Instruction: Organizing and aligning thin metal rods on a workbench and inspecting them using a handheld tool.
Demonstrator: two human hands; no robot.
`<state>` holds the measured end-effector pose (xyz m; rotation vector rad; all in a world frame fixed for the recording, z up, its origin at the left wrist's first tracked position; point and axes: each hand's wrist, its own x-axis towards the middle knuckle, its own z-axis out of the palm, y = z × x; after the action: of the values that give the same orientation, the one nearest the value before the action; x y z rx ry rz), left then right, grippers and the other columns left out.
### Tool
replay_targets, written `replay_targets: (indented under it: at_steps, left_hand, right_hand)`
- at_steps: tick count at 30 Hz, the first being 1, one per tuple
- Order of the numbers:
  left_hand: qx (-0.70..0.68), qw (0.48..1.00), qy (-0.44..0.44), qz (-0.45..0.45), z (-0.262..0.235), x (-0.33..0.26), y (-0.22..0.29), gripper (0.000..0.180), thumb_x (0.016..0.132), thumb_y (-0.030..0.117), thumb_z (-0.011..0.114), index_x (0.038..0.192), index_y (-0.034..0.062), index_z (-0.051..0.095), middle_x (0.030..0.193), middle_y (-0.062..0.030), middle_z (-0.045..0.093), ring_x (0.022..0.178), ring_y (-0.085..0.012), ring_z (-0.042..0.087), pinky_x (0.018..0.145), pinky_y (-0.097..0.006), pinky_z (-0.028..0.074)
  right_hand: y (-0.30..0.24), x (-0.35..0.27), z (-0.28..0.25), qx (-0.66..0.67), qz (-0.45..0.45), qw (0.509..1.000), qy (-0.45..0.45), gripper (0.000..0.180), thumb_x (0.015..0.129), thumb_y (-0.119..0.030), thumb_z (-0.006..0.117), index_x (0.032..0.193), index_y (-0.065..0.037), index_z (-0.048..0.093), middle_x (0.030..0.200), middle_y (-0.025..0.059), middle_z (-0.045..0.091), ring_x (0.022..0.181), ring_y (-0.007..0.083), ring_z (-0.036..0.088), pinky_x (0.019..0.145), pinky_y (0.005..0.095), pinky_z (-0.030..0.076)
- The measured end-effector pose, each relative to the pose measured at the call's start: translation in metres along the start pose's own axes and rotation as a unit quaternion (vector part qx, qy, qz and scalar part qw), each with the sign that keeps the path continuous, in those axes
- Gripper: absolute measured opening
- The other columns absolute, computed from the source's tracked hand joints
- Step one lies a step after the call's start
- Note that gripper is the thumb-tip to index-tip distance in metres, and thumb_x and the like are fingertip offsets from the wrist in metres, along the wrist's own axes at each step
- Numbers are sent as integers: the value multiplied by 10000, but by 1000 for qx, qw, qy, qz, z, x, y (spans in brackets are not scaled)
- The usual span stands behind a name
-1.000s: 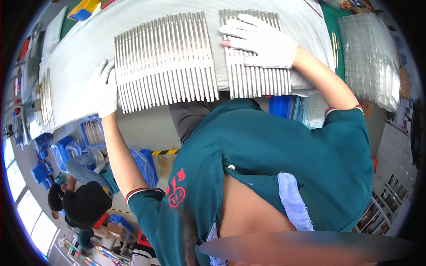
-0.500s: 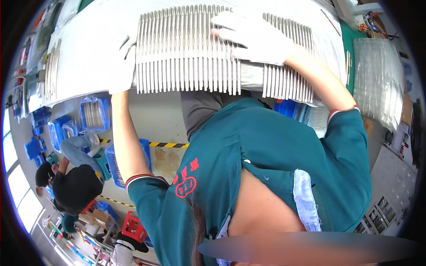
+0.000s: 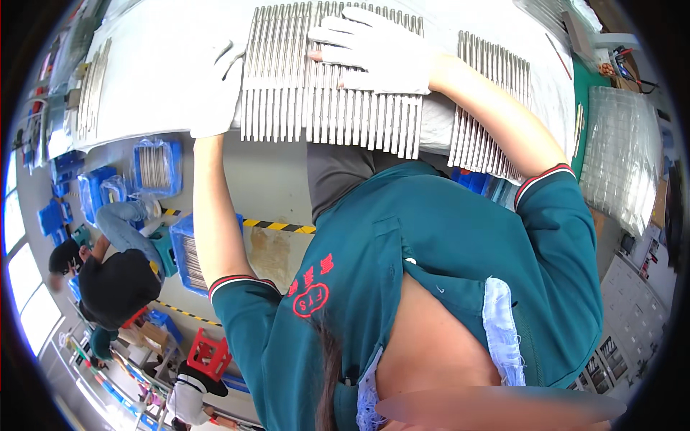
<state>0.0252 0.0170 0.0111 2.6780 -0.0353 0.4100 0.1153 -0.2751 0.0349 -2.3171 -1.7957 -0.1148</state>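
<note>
In the head view, a wide row of metal rods (image 3: 334, 108) is lying on a white cloth (image 3: 158, 72) in front of the person, side by side. Their long axes are running away from the body across the table, nearly parallel and fanning only slightly. The nubbed tips are pointing to the far side, while the plain ends are pointing back at the person and reaching the near edge. At the near end the row is showing a small step: the rods on the left are ending a little farther from the body than those on the right.

The gloved right hand (image 3: 381, 57) is resting across the top of the row, its fingers stretched out and slightly spread, pressing on the rods without wrapping around them. The gloved left hand (image 3: 215, 93) is standing against the row's left side. Its white glove is blending into the bright cloth, so one cannot tell how far its fingers are bent.

A second row of rods (image 3: 496, 61) is lying apart to the right, pointing the same way, with the right forearm passing above it. A few thin rods (image 3: 92, 93) are lying well apart at the far left.
</note>
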Motion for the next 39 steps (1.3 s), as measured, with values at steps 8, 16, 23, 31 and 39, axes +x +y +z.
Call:
replay_targets:
  at_steps: [8, 16, 23, 31, 39]
  left_hand:
    - [-20, 1000, 4, 19, 0, 2, -2, 280, 899, 186, 528, 1142, 99, 638, 1250, -136, 569, 1187, -293, 507, 1026, -384, 368]
    - [-10, 1000, 2, 9, 1, 2, 0, 280, 903, 184, 517, 1142, 103, 639, 1249, -136, 571, 1197, -290, 500, 1031, -388, 362]
    - [23, 1000, -7, 0, -2, 1, 1, 275, 904, 183, 514, 1136, 100, 638, 1238, -136, 575, 1211, -290, 489, 1034, -391, 357]
    - [5, 1000, -7, 5, 1, 2, -3, 279, 907, 217, 523, 1144, 120, 633, 1266, -115, 557, 1189, -284, 503, 1023, -387, 365]
    - [-16, 1000, -12, 6, 1, 3, -11, 274, 907, 184, 518, 1140, 102, 637, 1282, -152, 541, 1200, -304, 496, 1036, -399, 353]
  right_hand:
    - [7, -5, -4, 3, -16, 999, 43, 521, 905, -382, 467, 1368, -146, 439, 1466, 91, 345, 1368, 252, 282, 1150, 414, 153]
    - [7, 2, 4, -36, -26, 999, 9, 523, 953, -468, 363, 1394, -191, 418, 1453, 61, 366, 1374, 204, 274, 1151, 382, 148]
    - [7, -10, 7, -29, -13, 998, 45, 513, 958, -468, 349, 1397, -210, 411, 1461, 68, 357, 1375, 205, 273, 1157, 380, 136]
    - [5, -4, 8, -26, -7, 999, 37, 511, 958, -469, 348, 1392, -209, 416, 1463, 64, 354, 1377, 192, 266, 1157, 384, 132]
    - [6, -5, 6, -49, -10, 998, 37, 505, 952, -450, 360, 1387, -202, 422, 1460, 61, 359, 1374, 190, 271, 1157, 383, 129]
